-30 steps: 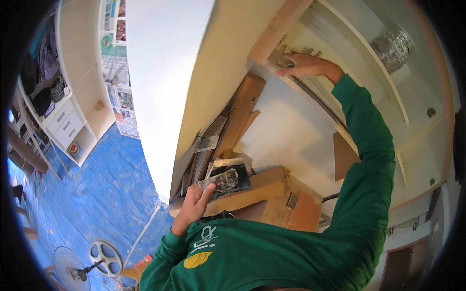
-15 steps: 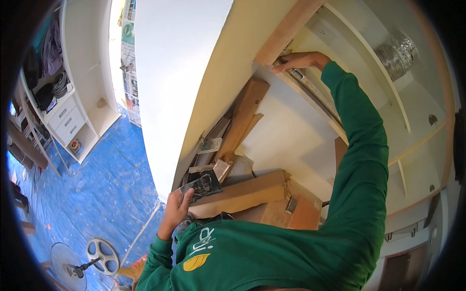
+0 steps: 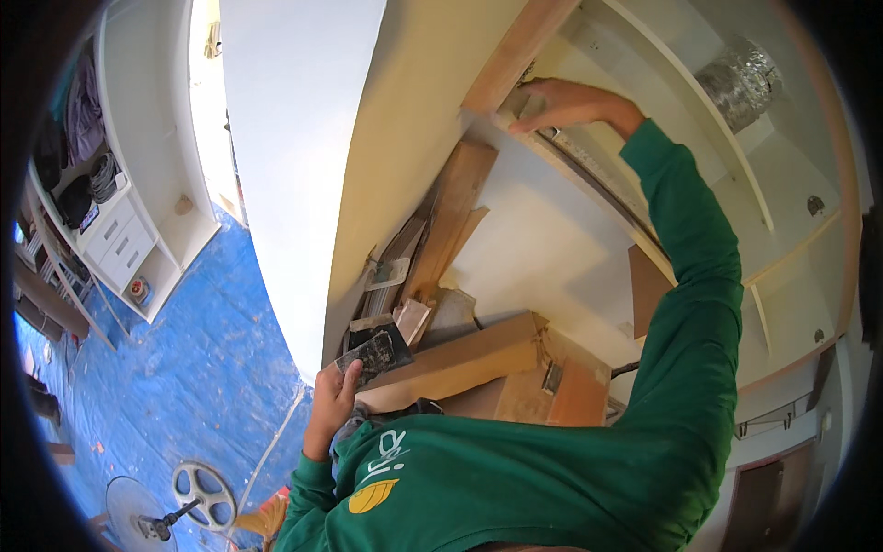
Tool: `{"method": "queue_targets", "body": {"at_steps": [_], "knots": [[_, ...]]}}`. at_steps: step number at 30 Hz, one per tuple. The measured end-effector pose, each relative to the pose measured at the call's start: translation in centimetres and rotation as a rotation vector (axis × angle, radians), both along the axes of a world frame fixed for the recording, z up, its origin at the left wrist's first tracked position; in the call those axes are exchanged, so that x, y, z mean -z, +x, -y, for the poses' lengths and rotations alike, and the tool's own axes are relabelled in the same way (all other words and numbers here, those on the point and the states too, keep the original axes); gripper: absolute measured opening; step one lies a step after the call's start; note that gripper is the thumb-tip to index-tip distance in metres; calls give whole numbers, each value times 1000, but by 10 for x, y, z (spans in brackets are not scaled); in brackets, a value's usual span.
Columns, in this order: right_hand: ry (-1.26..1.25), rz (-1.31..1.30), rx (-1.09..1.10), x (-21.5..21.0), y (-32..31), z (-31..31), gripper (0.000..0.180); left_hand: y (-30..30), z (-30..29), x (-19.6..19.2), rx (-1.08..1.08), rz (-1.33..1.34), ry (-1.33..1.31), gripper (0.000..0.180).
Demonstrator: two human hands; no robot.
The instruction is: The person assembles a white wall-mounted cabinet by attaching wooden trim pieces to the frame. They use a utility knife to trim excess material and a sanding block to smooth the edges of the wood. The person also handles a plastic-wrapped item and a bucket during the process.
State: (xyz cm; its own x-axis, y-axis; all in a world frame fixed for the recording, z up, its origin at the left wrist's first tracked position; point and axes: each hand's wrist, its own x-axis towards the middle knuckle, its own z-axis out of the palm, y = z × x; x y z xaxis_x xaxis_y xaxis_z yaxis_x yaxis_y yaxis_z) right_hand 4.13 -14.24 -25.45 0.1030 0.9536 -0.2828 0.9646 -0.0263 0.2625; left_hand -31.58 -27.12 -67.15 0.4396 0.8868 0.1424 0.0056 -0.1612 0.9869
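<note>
My right hand (image 3: 563, 101) reaches up to the corner where a wooden strip (image 3: 515, 51) meets the cream cabinet shelf (image 3: 589, 175). Its fingers are closed on a small pale flat tool (image 3: 524, 103) pressed against that corner; I cannot tell what kind of tool it is. My left hand (image 3: 329, 405) is low by my chest and grips a dark, smeared flat plate (image 3: 375, 354) by its edge. Both arms wear green sleeves.
Wooden planks (image 3: 451, 221) lean in the gap beside the cream wall panel (image 3: 405, 138). Cardboard boxes (image 3: 469, 361) lie under them. A foil duct (image 3: 740, 78) sits in the upper cabinet. A fan (image 3: 198, 492) and a white drawer unit (image 3: 120, 244) stand on blue floor sheeting (image 3: 184, 368).
My left hand has moved left and a little lower with the dark plate. My right hand stays at the shelf corner, shifted slightly along it.
</note>
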Motion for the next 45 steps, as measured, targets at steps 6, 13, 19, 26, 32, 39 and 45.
{"method": "queue_targets", "body": {"at_steps": [6, 13, 19, 26, 32, 39, 45], "knots": [[-214, 104, -25, 5, -42, 18, 102, -6, 3, 28, -12, -89, 47, 45], [-31, 321, -216, 35, -13, 19, 86, -13, 17, 21, -99, -195, 37, 52], [286, 129, -240, 27, 19, 23, 65, -6, 27, 40, -64, -135, 266, 50], [54, 9, 55, 38, -23, 15, 82, -8, 33, 34, -98, -194, 214, 55], [295, 288, -331, 48, 76, 51, 74, -6, 51, 29, -88, -141, 239, 50], [384, -361, -679, 117, -67, 171, 21, -3, 48, 46, 84, -109, 130, 48], [998, -201, -551, 134, -2, 229, 33, 22, 12, 42, 297, -180, 115, 46]]}}
